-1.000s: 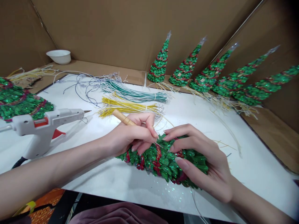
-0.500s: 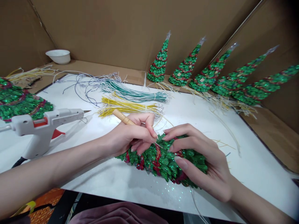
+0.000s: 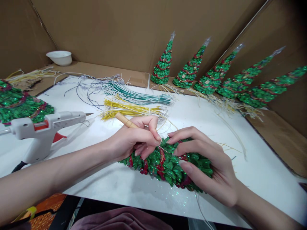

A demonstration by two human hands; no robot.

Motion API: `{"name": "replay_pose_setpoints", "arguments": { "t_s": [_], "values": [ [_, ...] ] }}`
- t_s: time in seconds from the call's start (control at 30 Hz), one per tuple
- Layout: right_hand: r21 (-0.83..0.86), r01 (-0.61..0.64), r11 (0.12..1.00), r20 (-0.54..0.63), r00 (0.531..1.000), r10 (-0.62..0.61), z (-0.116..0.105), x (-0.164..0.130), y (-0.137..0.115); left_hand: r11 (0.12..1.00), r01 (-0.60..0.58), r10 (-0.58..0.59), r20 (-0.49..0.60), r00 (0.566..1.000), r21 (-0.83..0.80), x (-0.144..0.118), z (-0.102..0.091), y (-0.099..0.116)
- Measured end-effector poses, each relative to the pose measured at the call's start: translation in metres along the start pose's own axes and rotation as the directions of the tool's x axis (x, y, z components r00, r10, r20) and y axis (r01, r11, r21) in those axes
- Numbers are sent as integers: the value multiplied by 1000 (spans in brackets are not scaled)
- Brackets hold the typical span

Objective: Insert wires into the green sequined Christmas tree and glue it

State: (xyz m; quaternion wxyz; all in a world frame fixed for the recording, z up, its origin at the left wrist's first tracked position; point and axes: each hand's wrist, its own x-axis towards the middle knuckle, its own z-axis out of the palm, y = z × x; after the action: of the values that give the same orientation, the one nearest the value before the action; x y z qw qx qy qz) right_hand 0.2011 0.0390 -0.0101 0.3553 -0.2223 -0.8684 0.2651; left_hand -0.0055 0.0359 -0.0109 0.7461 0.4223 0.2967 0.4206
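Note:
A green glitter cone tree with red trim [image 3: 165,164] lies on its side on the white board [image 3: 259,166]. My right hand [image 3: 208,163] rests over its wide end and grips it. My left hand [image 3: 134,139] holds a wooden-handled pointed tool [image 3: 126,120] like a pen, its thin metal tip touching the tree's foliage between the two hands.
A white glue gun [image 3: 45,127] stands at the left. Bundles of green [image 3: 136,95] and yellow [image 3: 131,110] wires lie behind my hands. Several finished trees [image 3: 216,76] line the back right. Another tree [image 3: 19,103] lies at far left, a white bowl [image 3: 59,57] beyond. Cardboard walls surround.

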Motion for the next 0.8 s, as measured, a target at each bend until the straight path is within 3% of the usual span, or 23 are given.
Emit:
{"name": "replay_pose_setpoints", "arguments": {
  "t_s": [0.2,0.4,0.8],
  "values": [
    [5,-2,1000,5,1000,2,0,0,-1,1000,11,-11,28,1000,4,0,3,2],
    [3,-10,1000,11,1000,10,-1,-1,-1,999,-45,45,-60,997,7,-2,3,3],
    [13,-25,1000,-1,1000,25,0,-1,0,992,-71,72,-13,997,108,-2,2,2]
  ]
}}
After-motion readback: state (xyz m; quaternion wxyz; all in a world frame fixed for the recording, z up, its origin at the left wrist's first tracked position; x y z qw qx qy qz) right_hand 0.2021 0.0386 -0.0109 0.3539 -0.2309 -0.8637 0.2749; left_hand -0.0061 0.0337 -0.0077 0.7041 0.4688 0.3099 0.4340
